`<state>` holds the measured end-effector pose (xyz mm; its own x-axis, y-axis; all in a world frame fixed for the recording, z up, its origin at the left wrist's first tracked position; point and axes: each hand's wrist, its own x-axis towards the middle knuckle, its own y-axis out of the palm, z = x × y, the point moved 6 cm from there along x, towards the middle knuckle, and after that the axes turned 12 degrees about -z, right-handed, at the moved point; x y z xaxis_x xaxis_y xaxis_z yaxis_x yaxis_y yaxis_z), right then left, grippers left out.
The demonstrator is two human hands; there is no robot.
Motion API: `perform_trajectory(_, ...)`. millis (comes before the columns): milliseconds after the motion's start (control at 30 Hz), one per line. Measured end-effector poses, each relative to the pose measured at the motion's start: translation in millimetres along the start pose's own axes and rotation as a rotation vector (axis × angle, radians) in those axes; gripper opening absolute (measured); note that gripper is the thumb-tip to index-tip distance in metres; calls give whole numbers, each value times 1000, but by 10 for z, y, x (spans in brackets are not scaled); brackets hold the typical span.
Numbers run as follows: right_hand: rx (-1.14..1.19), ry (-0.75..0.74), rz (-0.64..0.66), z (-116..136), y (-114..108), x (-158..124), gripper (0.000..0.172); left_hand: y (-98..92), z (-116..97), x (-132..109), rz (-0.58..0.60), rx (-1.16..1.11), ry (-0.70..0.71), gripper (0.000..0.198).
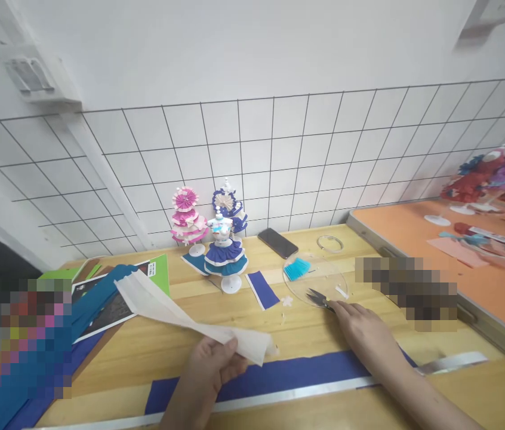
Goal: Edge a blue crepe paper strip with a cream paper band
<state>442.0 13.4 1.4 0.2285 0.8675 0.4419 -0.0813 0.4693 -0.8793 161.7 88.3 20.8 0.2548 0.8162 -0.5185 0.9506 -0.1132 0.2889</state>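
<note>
**Left hand holds white paper, right hand at the snips**

I take the blue-skirted doll (225, 255), upright on its white stand on the desk (145, 352), as my marker. In front of the doll and a little left of it, my left hand (210, 373) is clamped on one end of a white paper strip (176, 310), thumb on top. The strip is clear of the desk and slants away from the hand to the left of the doll.

To the right of the doll lies a clear round disc (324, 276) with a turquoise pleated piece (297, 269) on it. The black snips (319, 297) rest on the disc's near edge. My right hand (364, 331) is stretched out to them with its fingertips on the handle end; from this angle I cannot tell whether the fingers have closed on them. The two hands are well apart.

Nearer than the doll, a long dark blue paper band (279, 373) runs across the desk under both hands, with a silver ruler (449, 361) along its near edge. Behind and right of the doll lies a dark phone (278, 242); a pink-skirted doll (186, 221) stands just left of it
</note>
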Motion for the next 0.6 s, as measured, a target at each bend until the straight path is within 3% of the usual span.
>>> perform_trajectory(100, -5, 22, -22, -65, -2, 23, 41, 117, -176, 17, 57, -47, 106, 31)
perform_trajectory(167, 8, 71, -52, -140, -36, 36, 41, 157, -183, 31, 75, -43, 121, 31)
perform_trajectory(333, 203, 226, -101, -161, -266, -8, 37, 131, 136, 75, 36, 62, -1, 34)
perform_trajectory(433, 670, 521, 72, -4, -301, -127, 40, 94, 314, 99, 2, 100, -56, 37)
perform_trajectory(500, 854, 704, 207, 182, -269, -252, 39, 80, 368, 125, 4, 118, -54, 41)
perform_trajectory(600, 1056, 838, 303, 495, -168, -431, 40, 50, 406, 183, 6, 139, -40, 50)
